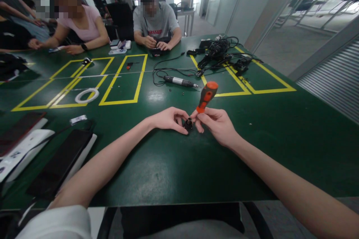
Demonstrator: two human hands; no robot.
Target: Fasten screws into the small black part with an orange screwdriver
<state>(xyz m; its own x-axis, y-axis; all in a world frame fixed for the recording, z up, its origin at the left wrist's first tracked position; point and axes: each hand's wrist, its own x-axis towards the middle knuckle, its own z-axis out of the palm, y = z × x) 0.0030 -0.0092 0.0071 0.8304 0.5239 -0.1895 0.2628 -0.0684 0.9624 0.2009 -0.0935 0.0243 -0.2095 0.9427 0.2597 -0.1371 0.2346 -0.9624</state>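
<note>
My left hand (pixel 168 118) is closed in a pinch on a small black part (pixel 188 124) that rests on the green table (pixel 174 168). My right hand (pixel 217 124) is wrapped round the lower end of an orange and black screwdriver (pixel 206 96). The screwdriver stands nearly upright, its handle leaning up and right, its tip pointing down at the black part. The two hands almost touch over the part.
An electric screwdriver (pixel 179 81) with its cord lies beyond my hands. A tangle of black cables (pixel 221 54) sits at the far right. A white tape ring (pixel 86 95) lies within yellow floor-tape boxes. Dark flat devices (pixel 60 164) lie at my left. Two people sit across.
</note>
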